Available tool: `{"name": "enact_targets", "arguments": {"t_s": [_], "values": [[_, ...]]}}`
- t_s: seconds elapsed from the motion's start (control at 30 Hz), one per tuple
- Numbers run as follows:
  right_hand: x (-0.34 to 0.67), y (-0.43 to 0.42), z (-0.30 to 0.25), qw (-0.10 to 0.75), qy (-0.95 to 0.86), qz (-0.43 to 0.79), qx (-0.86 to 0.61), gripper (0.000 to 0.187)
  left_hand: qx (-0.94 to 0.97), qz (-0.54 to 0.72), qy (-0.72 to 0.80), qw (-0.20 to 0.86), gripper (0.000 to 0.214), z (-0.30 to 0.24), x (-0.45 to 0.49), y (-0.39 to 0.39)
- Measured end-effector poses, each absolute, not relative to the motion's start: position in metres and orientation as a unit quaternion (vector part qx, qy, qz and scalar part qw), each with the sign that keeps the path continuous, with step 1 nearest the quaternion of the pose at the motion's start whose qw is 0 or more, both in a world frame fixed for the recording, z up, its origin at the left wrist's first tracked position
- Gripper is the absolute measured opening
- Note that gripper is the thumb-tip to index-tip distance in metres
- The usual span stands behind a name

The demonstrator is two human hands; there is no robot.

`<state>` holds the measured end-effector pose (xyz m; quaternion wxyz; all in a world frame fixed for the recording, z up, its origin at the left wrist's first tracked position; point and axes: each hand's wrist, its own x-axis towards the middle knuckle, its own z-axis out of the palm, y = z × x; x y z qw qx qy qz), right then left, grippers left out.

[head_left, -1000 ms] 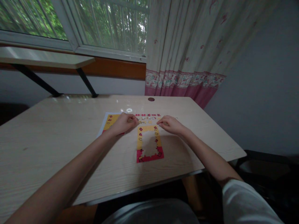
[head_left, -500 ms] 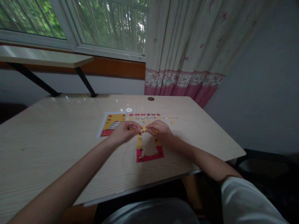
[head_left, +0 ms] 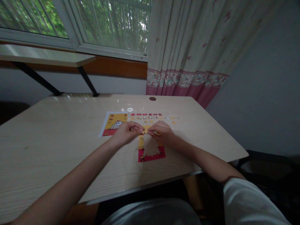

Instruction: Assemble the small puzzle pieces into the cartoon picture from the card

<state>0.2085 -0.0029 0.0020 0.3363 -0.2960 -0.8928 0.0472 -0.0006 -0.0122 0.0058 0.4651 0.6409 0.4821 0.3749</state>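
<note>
A jigsaw border (head_left: 152,157), red along its near edge and yellow up its sides, lies flat around bare tabletop. My left hand (head_left: 128,132) is closed in a pinch at its far left corner, on a small yellow puzzle piece (head_left: 145,128). From the other side the thumb and fingers of my right hand (head_left: 162,133) pinch the same piece. The fingertips partly cover it, so its fit with the border is hard to see. Another yellow patch shows beneath my right fingers; I cannot tell whether it is held or part of the border.
Left of the border lies a reference picture (head_left: 114,122) of a white cartoon animal on yellow and red. Loose red pieces (head_left: 145,114) form a row beyond my hands, with yellow and white pieces (head_left: 166,118) nearer. A raised shelf (head_left: 47,56) stands at the back left.
Both hands stay together at the far left of the border. The yellow piece now appears lower, closer to the border. The whole view has shifted slightly.
</note>
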Motion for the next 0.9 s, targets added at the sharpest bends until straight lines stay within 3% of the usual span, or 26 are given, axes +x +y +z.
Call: {"name": "enact_targets", "arguments": {"t_s": [0.17,0.5,0.9], "values": [[0.210,0.003,-0.002,0.355,-0.878,0.069,-0.314,0.022,0.622,0.415,0.476,0.464,0.021,0.005,-0.005,-0.011],[0.215,0.010,-0.007,0.449,-0.849,0.035,-0.275,0.018,0.761,0.290,0.529,0.237,0.027,0.013,-0.025,-0.011],[0.216,0.012,-0.006,0.364,-0.872,0.053,-0.324,0.016,0.816,0.260,0.494,0.153,0.023,0.010,-0.026,-0.009]]}}
